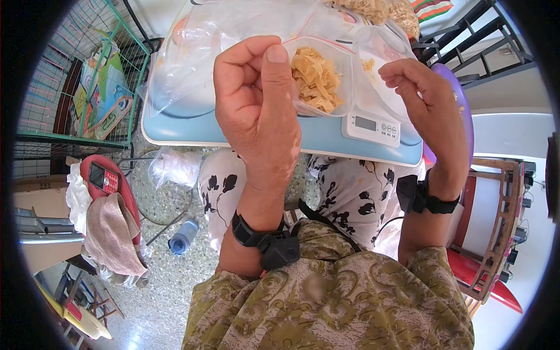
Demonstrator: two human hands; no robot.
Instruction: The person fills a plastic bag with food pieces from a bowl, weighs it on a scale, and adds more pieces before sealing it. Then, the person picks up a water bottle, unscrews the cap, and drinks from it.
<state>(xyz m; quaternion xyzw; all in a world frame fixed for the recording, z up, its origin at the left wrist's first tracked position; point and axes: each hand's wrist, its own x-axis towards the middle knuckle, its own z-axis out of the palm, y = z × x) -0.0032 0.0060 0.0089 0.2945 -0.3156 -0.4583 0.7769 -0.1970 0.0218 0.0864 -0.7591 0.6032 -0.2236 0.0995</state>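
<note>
My left hand [256,96] is closed, thumb and fingers pinching the top edge of a clear zip bag [348,73] with a red seal line. Pale yellow, dried-looking curled strips [317,79] fill much of the bag, which hangs tilted over the blue table [195,127]. To its right, my right hand [423,93] has its fingers bent together over a clear bowl [382,44]; whether anything is between the fingertips I cannot make out. A few yellow pieces [368,65] show by the bowl, above a white digital scale [373,129].
More clear plastic bags [189,73] cover the table's left and back. A large bag of pale pieces [379,10] lies at the back. A purple basin [462,111] stands at right, a green wire rack [137,76] at left. A red stool [131,192] holds a phone [104,177] and cloth [114,233].
</note>
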